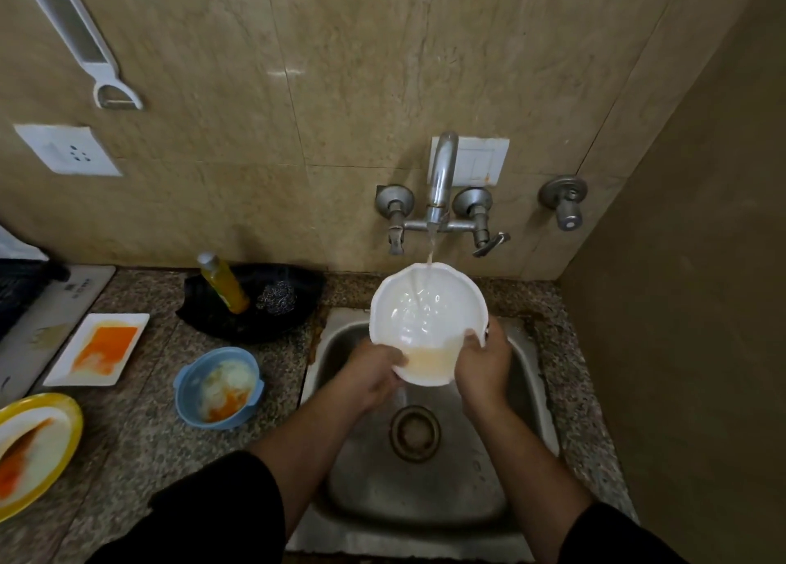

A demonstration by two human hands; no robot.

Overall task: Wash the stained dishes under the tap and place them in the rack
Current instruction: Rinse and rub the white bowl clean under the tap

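A white bowl point(425, 312) is tilted toward me over the steel sink point(523, 393), with pale orange water pooled in its near side. Water runs from the tap point(440, 180) into the bowl. My left hand point(374, 376) grips the bowl's near left rim and my right hand point(482, 365) grips its right rim. On the counter to the left wait a stained blue bowl point(219, 387), a white rectangular plate point(98, 348) smeared orange, and a yellow-rimmed plate point(34, 448) with orange stains. No rack is in view.
A black dish point(297, 304) behind the blue bowl holds a yellow soap bottle point(223, 282) and a steel scrubber point(278, 297). An induction hob point(38, 308) sits at far left. A side wall point(680, 308) closes the right. A peeler point(76, 35) hangs on the wall.
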